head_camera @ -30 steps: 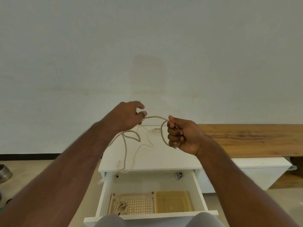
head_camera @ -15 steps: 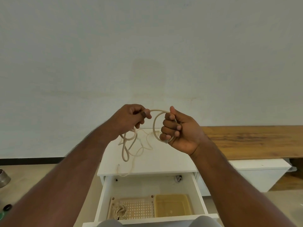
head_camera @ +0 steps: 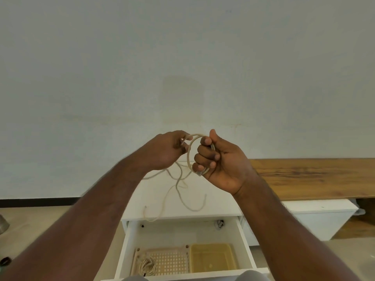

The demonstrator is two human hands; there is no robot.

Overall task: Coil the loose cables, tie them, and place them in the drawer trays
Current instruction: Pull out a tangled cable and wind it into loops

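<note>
Plain pale wall fills most of my view, with a white cabinet top (head_camera: 213, 203) below it and a wooden bench (head_camera: 304, 177) running off to the right. From where I sit, the cable (head_camera: 189, 151) is the thing to watch: one loop stands up between the hands, gathered in my right hand (head_camera: 221, 159), whose fingers are curled round the bunched strands with the thumb raised. My left hand (head_camera: 166, 151) pinches the run of cable feeding into the top of that loop; its fingertips are partly blurred, so I cannot tell exactly how they lie. The slack trails down behind the hands and sprawls over the cabinet top, one end hanging near the front edge.

I judge the coiling is only begun, with most of the length still loose. To do it well, I would lay each new turn the same width as the first, let the cable roll in the left fingers so it does not kink, and keep the right grip firm enough that turns do not spring free.

Below, the open drawer (head_camera: 246, 246) holds a perforated tray (head_camera: 174, 264) with one coiled cable (head_camera: 147, 269) in it, and a yellow tray (head_camera: 213, 258) beside it.
</note>
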